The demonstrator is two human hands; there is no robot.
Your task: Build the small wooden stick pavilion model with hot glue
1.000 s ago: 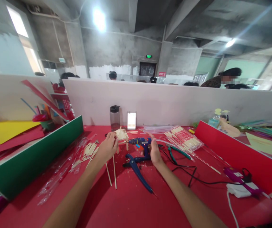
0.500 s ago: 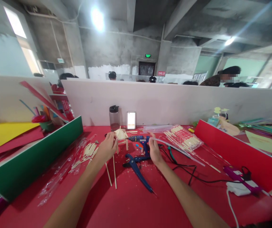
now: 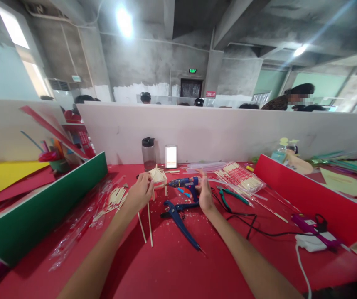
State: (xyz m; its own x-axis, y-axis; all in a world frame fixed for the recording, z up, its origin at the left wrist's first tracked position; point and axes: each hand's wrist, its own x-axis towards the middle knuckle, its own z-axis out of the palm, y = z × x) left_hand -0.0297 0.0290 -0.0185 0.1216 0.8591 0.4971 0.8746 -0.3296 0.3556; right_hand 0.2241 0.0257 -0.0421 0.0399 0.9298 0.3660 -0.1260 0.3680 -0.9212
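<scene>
My left hand (image 3: 141,192) is closed, its fingertips pinching the left edge of a small model house (image 3: 158,176) made of thin wooden sticks, with a pointed roof and legs. Whether a separate stick is also in the pinch is hidden. My right hand (image 3: 206,196) is wrapped around the handle of a blue hot glue gun (image 3: 183,182). The gun's nozzle points left, close to the model's legs, and a clear glue stick trails from its back. Just below the gun lies a blue-handled cutter (image 3: 181,226). Two long wooden sticks (image 3: 150,226) lie below my left hand.
Short sticks (image 3: 117,197) are piled left, near a green divider (image 3: 50,203). Green-handled pliers (image 3: 232,196), a bag of sticks (image 3: 240,176) and a black cord (image 3: 253,224) lie right, before a red divider (image 3: 312,203). A bottle (image 3: 148,154) and phone (image 3: 171,157) stand behind.
The glue gun has shifted slightly right and its nozzle now sits a little lower, below the roof. My right hand moved with it. My left hand has stayed at the model.
</scene>
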